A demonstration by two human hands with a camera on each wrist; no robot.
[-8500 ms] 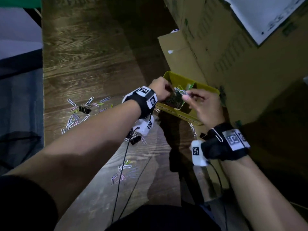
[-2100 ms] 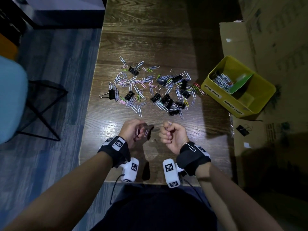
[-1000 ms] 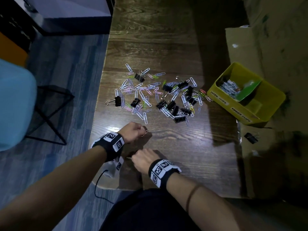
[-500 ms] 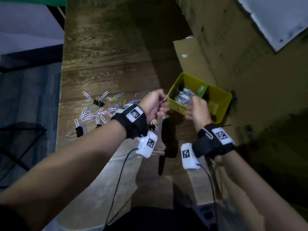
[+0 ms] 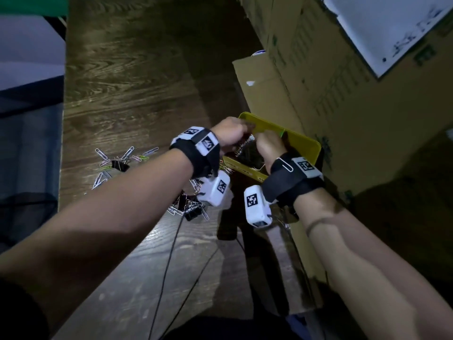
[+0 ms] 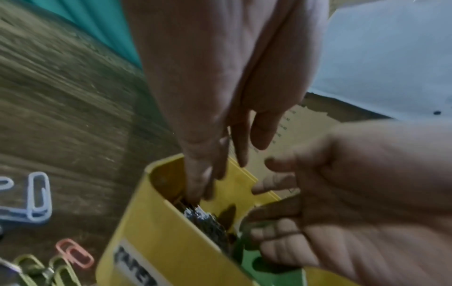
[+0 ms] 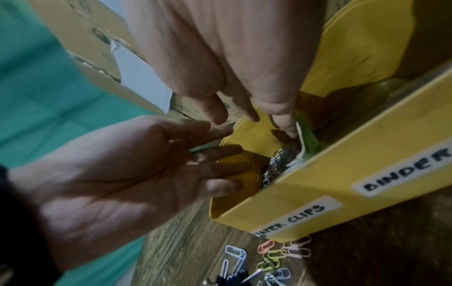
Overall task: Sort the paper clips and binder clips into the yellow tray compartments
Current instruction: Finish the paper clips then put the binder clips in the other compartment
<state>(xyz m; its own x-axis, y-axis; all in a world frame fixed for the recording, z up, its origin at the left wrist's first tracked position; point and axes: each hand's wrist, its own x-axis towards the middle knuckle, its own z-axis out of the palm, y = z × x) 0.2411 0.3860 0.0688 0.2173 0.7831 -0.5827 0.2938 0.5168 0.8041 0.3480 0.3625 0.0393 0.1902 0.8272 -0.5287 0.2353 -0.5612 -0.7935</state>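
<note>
Yellow tray (image 5: 307,143) under both hands, left hand (image 5: 232,133) and right hand (image 5: 268,146) fingers loosely spread, empty.

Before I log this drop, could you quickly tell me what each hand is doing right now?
Left hand: open, fingers straight over the paper clips compartment of the yellow tray, holding nothing visible.
Right hand: open, fingers spread over the same compartment, holding nothing visible.

Wooden table (image 5: 127,94): loose paper clips (image 5: 127,153) and binder clips (image 5: 192,213) at left; yellow tray (image 5: 304,143) right; cardboard box (image 5: 264,94) far right.
</note>
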